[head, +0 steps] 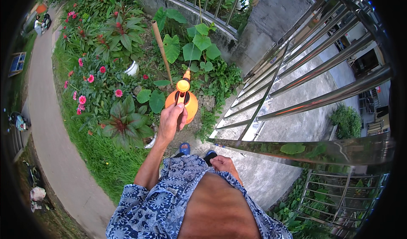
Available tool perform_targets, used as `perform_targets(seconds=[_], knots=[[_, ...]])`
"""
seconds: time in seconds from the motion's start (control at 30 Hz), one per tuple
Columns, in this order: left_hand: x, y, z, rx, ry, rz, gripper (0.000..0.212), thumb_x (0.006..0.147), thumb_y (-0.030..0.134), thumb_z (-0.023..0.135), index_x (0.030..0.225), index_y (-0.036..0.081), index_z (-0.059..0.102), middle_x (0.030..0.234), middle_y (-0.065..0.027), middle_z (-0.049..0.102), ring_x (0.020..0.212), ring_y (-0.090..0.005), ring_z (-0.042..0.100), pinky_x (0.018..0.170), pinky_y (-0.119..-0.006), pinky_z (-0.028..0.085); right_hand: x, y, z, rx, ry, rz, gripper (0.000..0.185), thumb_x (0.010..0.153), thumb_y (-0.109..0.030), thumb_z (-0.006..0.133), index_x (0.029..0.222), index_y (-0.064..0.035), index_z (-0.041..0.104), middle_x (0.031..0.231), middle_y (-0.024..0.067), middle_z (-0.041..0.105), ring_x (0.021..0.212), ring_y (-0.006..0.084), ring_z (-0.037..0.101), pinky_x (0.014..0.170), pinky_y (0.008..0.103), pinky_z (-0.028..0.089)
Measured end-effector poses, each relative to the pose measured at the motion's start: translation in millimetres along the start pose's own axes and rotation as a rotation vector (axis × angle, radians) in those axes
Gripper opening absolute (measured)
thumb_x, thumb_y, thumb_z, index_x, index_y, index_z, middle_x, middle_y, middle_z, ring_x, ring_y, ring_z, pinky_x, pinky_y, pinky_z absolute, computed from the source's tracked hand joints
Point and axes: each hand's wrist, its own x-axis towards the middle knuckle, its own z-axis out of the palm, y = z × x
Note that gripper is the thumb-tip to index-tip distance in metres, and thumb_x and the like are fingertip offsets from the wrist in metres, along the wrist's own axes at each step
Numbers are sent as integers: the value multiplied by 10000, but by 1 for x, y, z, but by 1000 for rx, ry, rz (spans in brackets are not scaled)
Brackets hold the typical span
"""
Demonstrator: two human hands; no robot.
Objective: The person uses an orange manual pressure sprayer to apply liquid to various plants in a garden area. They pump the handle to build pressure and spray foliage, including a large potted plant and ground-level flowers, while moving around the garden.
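Note:
My left hand (170,119) grips the handle of an orange pump sprayer (192,107), held out in front of me. The sprayer's nozzle points away from me, and a thin stream of liquid leaves it toward a broad-leaved green plant (202,42) by the wall. My right hand (224,164) is near my waist beside the open patterned shirt (187,172). Its fingers are curled in, and no object shows in them. A bamboo stake (161,49) leans in the soil just beyond the sprayer.
Pink flowers (82,99) and red-veined leafy plants (127,124) grow at left, beside a paved path (47,80). A person (38,25) is near a scooter far off. At right stands a metal gate (299,105), joined by a concrete pillar (273,19). White pot (132,68) sits among plants.

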Motion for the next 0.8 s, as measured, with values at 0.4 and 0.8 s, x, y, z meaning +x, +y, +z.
perform_targets(seconds=[0.4,0.8], knots=[[0,-36,-5,-35,10,-155,376,1025,350,517,833,32,569,643,-30,552,491,-107,501,461,-266,398,10,12,-4,-50,-19,-22,264,988,-276,699,913,-24,722,730,0,669,655,73,575,601,256,467],[2,-44,-8,-25,19,-177,369,1020,342,510,816,39,560,636,-32,547,477,-110,484,449,-271,380,13,12,-6,-34,-32,-21,273,997,-292,694,922,-31,720,740,3,688,655,62,594,598,240,476]])
